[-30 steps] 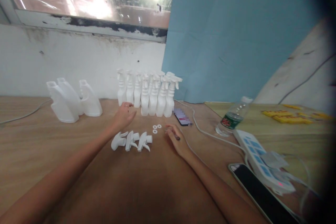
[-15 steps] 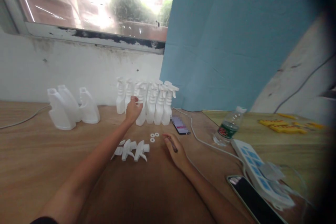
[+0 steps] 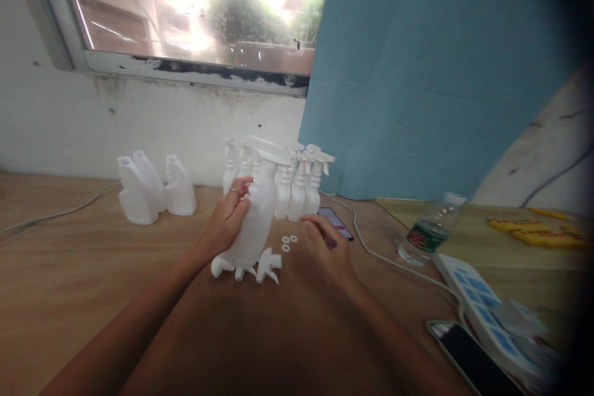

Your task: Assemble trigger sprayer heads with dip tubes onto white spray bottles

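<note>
My left hand (image 3: 228,218) is wrapped round a white spray bottle (image 3: 257,210) with its trigger head on, held tilted above the wooden table (image 3: 69,278). Under it lie loose white trigger heads (image 3: 266,263). My right hand (image 3: 328,246) hovers just right of them with its fingers curled round a thin dark stick. Three small white rings (image 3: 289,241) lie between my hands. A row of finished spray bottles (image 3: 301,182) stands behind, against the wall.
Three headless white bottles (image 3: 151,189) stand at the back left. A phone (image 3: 338,224), a cable, a water bottle (image 3: 427,229), a power strip (image 3: 482,312) and a second phone (image 3: 473,365) lie to the right. Blue sheeting (image 3: 417,74) rises behind.
My left hand reached to the row, took one spray bottle and pulled it back over the loose trigger heads. My right hand rose slightly off the table.
</note>
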Tool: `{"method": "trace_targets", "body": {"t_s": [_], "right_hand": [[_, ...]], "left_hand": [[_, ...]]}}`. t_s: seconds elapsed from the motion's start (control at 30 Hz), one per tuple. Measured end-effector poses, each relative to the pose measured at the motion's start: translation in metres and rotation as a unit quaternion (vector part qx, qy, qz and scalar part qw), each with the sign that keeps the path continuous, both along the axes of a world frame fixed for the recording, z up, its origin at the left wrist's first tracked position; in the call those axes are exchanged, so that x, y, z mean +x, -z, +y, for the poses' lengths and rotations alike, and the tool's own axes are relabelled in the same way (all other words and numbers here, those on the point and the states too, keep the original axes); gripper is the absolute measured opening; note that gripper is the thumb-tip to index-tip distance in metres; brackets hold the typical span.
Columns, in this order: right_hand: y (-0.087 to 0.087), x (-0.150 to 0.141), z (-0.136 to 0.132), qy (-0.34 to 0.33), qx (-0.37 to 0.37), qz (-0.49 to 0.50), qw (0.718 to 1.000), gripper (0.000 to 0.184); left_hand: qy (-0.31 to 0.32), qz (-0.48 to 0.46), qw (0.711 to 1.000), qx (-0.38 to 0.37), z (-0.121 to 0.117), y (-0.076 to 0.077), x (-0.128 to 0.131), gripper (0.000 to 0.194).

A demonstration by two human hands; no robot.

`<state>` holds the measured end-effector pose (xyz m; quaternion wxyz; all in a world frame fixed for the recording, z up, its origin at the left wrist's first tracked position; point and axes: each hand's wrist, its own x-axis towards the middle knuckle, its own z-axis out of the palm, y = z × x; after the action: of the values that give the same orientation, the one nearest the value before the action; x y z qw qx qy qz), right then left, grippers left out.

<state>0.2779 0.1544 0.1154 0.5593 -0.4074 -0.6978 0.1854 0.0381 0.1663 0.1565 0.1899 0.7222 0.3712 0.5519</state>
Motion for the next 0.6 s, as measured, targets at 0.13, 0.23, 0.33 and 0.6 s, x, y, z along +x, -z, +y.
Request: {"method": "trace_targets", "body": {"t_s": [0.13, 0.23, 0.33, 0.6], "right_hand": [[-0.038, -0.024, 0.01, -0.085, -0.032, 0.094, 0.991, 0.037], [-0.048, -0.037, 0.018, -0.115, -0.04, 0.155, 0.98, 0.037], [-0.045, -0.045, 0.023, -0.101, -0.074, 0.187, 0.974, 0.033], [-0.041, -0.041, 0.022, -0.05, -0.056, 0.195, 0.978, 0.029]], "left_hand": [[0.042, 0.074, 0.996, -0.041, -0.018, -0.007, 0.005, 0.041], [0.087, 0.119, 0.987, -0.06, -0.027, -0.007, 0.007, 0.048], [0.055, 0.166, 0.984, -0.047, -0.033, -0.002, 0.007, 0.077], [-0.064, 0.221, 0.973, 0.017, -0.042, -0.002, 0.011, 0.059]]}}
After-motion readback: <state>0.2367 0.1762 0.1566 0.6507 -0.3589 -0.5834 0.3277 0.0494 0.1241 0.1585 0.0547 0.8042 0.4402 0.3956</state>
